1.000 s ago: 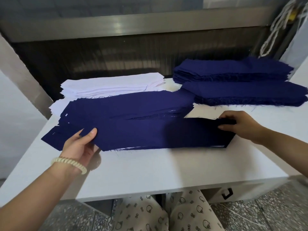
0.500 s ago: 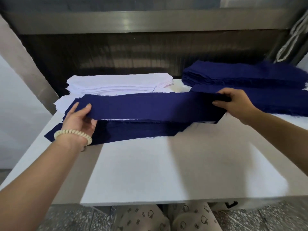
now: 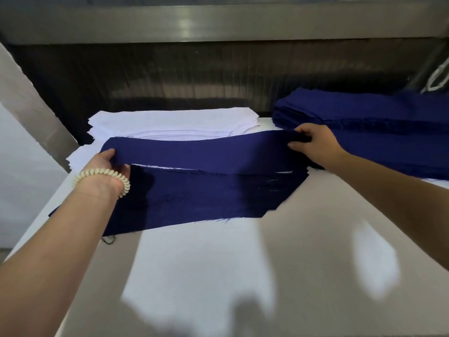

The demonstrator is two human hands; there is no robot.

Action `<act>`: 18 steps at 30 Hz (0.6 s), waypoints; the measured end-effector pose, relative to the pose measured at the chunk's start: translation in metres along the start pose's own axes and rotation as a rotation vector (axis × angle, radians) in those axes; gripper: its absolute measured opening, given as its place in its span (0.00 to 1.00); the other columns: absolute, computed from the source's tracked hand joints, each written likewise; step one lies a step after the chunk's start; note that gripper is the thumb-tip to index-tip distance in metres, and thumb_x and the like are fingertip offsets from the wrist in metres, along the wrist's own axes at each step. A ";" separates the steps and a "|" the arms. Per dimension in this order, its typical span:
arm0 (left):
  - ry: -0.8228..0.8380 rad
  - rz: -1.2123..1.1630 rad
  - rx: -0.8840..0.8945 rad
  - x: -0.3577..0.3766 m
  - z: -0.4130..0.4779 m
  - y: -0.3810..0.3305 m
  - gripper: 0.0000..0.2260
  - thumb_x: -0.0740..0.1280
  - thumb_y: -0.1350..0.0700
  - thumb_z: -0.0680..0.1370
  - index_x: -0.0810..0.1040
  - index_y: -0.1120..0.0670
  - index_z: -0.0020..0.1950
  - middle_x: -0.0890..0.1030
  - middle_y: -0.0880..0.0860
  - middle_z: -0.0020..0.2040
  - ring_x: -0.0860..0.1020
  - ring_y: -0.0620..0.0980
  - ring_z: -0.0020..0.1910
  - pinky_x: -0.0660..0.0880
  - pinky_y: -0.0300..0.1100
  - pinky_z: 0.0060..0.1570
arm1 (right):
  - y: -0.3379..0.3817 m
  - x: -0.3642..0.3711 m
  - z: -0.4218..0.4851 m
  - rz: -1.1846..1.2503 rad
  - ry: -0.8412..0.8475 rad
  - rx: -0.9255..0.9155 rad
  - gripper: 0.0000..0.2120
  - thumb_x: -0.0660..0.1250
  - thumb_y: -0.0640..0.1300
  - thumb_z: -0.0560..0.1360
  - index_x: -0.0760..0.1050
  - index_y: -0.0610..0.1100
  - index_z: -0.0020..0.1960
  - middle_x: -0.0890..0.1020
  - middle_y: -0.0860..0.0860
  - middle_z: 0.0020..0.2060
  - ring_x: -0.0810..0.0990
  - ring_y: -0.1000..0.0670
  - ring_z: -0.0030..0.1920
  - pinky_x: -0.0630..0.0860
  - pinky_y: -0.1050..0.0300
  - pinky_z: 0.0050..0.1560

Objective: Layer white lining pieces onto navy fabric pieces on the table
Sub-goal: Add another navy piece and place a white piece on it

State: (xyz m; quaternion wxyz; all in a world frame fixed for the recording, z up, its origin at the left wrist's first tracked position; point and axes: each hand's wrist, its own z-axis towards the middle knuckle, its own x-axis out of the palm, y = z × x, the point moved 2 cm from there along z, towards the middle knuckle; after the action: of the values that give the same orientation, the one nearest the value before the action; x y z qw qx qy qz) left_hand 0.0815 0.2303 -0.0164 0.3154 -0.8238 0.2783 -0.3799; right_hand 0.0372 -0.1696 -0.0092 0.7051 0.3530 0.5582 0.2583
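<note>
The navy fabric strip [image 3: 201, 152] hangs between my two hands, lifted off the table [image 3: 206, 268] and stretched over the gap between the white lining stack [image 3: 170, 122] at the back and the navy pieces already laid flat [image 3: 199, 198] in front of me. My left hand [image 3: 107, 164] has one end clamped between thumb and fingers, the coiled bracelet [image 3: 102, 176] sitting at that wrist; my right hand [image 3: 313, 142] has its fingers closed over the other end, just beside the big navy stacks [image 3: 379, 117] on the right. The strip sags a little in the middle, and I think that is where trouble starts: if I let the tension go unevenly, the cloth will fold on itself or land crooked on the layer below. The frayed edges are another worry. Loose threads show along the flat pieces' border, and they could snag and drag a lower layer out of line as I set this one down. A sliver of white peeks out under the held strip, so the lining beneath may shift if I brush it. My right knuckles are also close enough to the neighbouring stack that a careless pull might tug its top piece loose.
</note>
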 end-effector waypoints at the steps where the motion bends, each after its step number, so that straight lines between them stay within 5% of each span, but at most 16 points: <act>1: -0.027 0.028 0.002 0.000 0.003 -0.001 0.11 0.60 0.58 0.81 0.75 0.52 0.62 0.78 0.46 0.52 0.78 0.41 0.56 0.76 0.30 0.34 | 0.000 0.003 0.002 0.015 0.001 0.012 0.08 0.70 0.37 0.73 0.76 0.45 0.49 0.80 0.47 0.47 0.79 0.48 0.47 0.77 0.52 0.50; 4: -0.066 0.074 0.002 0.002 0.005 0.001 0.09 0.58 0.57 0.81 0.73 0.54 0.59 0.75 0.48 0.51 0.77 0.44 0.58 0.73 0.30 0.27 | -0.004 0.011 0.008 0.009 0.006 0.042 0.10 0.71 0.37 0.72 0.76 0.45 0.52 0.79 0.47 0.50 0.78 0.47 0.51 0.76 0.51 0.53; 7: -0.116 0.058 0.033 0.001 0.017 0.004 0.19 0.56 0.57 0.82 0.63 0.57 0.73 0.69 0.53 0.70 0.68 0.50 0.70 0.71 0.30 0.29 | -0.010 0.016 0.013 -0.041 0.020 0.054 0.12 0.71 0.38 0.72 0.76 0.43 0.54 0.78 0.49 0.50 0.75 0.49 0.55 0.73 0.54 0.53; 9: -0.176 -0.022 -0.015 0.003 0.025 0.003 0.22 0.59 0.61 0.81 0.61 0.59 0.74 0.65 0.58 0.73 0.65 0.54 0.71 0.74 0.32 0.47 | -0.014 0.018 0.015 -0.066 0.006 0.047 0.15 0.72 0.38 0.71 0.76 0.42 0.57 0.77 0.49 0.51 0.73 0.51 0.55 0.71 0.56 0.54; 10: -0.221 0.043 0.026 -0.003 0.026 0.002 0.23 0.60 0.64 0.80 0.60 0.61 0.74 0.64 0.61 0.73 0.64 0.57 0.72 0.68 0.36 0.60 | -0.015 0.018 0.015 -0.084 -0.009 0.040 0.17 0.72 0.39 0.71 0.75 0.42 0.59 0.77 0.50 0.52 0.73 0.52 0.55 0.69 0.58 0.53; 12: -0.229 0.365 0.130 -0.003 0.022 0.000 0.24 0.61 0.69 0.78 0.60 0.65 0.73 0.63 0.64 0.72 0.62 0.61 0.71 0.58 0.41 0.68 | -0.017 0.020 0.015 -0.131 -0.029 0.017 0.20 0.72 0.40 0.71 0.73 0.43 0.61 0.76 0.50 0.53 0.72 0.53 0.54 0.67 0.62 0.51; 14: -0.214 0.143 0.092 -0.006 0.022 0.001 0.23 0.60 0.64 0.79 0.61 0.63 0.74 0.65 0.62 0.72 0.65 0.59 0.71 0.69 0.36 0.59 | -0.018 0.022 0.014 -0.168 -0.031 0.000 0.22 0.72 0.40 0.72 0.71 0.43 0.64 0.76 0.49 0.58 0.72 0.53 0.57 0.65 0.63 0.53; 16: -0.197 0.028 0.055 -0.003 0.021 0.004 0.21 0.57 0.56 0.81 0.62 0.56 0.74 0.66 0.55 0.73 0.69 0.51 0.68 0.75 0.32 0.35 | -0.019 0.023 0.013 -0.174 -0.033 -0.012 0.23 0.71 0.40 0.72 0.69 0.43 0.65 0.75 0.47 0.62 0.71 0.50 0.63 0.64 0.63 0.56; 18: -0.209 0.123 0.135 -0.007 0.012 0.006 0.21 0.58 0.52 0.81 0.63 0.52 0.74 0.68 0.51 0.72 0.72 0.47 0.64 0.74 0.34 0.34 | -0.020 0.023 0.011 -0.166 -0.043 -0.019 0.24 0.71 0.39 0.72 0.67 0.43 0.65 0.73 0.46 0.63 0.69 0.49 0.65 0.64 0.63 0.57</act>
State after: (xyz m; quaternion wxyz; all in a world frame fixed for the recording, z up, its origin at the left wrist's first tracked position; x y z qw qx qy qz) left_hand 0.0866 0.2351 -0.0298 0.4200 -0.8172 0.2679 -0.2899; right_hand 0.0529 -0.1674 -0.0375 0.7390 0.3042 0.5681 0.1964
